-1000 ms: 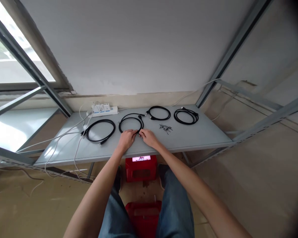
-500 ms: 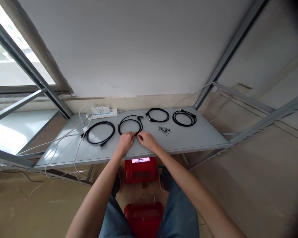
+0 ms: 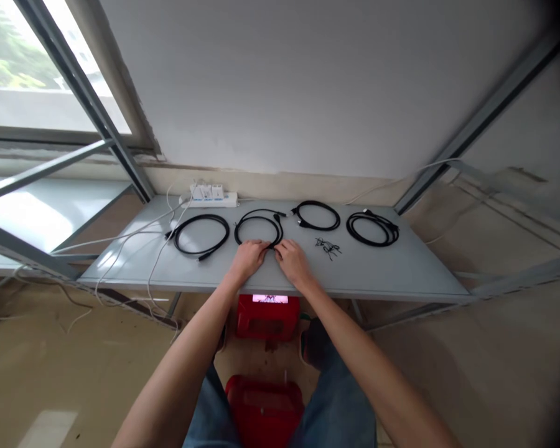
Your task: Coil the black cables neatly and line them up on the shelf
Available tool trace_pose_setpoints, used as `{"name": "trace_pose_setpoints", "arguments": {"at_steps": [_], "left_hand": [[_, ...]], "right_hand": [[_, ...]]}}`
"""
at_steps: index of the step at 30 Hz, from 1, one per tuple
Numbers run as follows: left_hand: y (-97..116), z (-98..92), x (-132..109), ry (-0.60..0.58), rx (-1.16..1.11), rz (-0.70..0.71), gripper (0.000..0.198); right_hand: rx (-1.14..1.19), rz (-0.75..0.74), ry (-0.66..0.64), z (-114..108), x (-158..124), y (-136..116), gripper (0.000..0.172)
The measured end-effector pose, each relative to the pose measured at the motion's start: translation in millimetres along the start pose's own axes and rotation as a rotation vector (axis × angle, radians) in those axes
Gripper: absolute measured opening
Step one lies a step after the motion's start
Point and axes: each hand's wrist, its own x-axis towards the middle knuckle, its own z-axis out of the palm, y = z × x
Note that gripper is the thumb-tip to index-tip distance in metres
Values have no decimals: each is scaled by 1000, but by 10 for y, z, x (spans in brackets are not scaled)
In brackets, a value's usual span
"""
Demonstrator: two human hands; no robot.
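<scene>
Several coiled black cables lie in a row on a grey metal shelf [image 3: 401,277]. My left hand [image 3: 248,259] and my right hand [image 3: 293,261] meet at the near edge of the second coil [image 3: 258,227], with fingers curled and pinching its loops. What lies between the fingertips is hidden. Another coil [image 3: 200,234] sits left of my hands. Two more coils [image 3: 316,215] [image 3: 372,228] lie to the right. A small heap of black twist ties [image 3: 328,247] rests just right of my right hand.
A white power strip [image 3: 210,195] with plugs stands at the shelf's back left, white leads [image 3: 135,236] trailing off the left edge. Grey steel uprights [image 3: 88,102] frame the shelf. Red stools [image 3: 267,314] stand below, between my legs.
The view has swung right and tilted a little; my hands stay pinched on the same coil's near edge, their fingers shifting only slightly.
</scene>
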Motion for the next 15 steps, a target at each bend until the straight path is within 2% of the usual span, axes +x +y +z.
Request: {"name": "trace_pose_setpoints", "arguments": {"at_steps": [9,15], "left_hand": [[11,-18,44,-17,10,-20,40],[-24,2,76,-5,18,-15,40]], "right_hand": [[-125,55,5,-1,58,-25,25],[-131,22,-31,2,76,-39,28]]}}
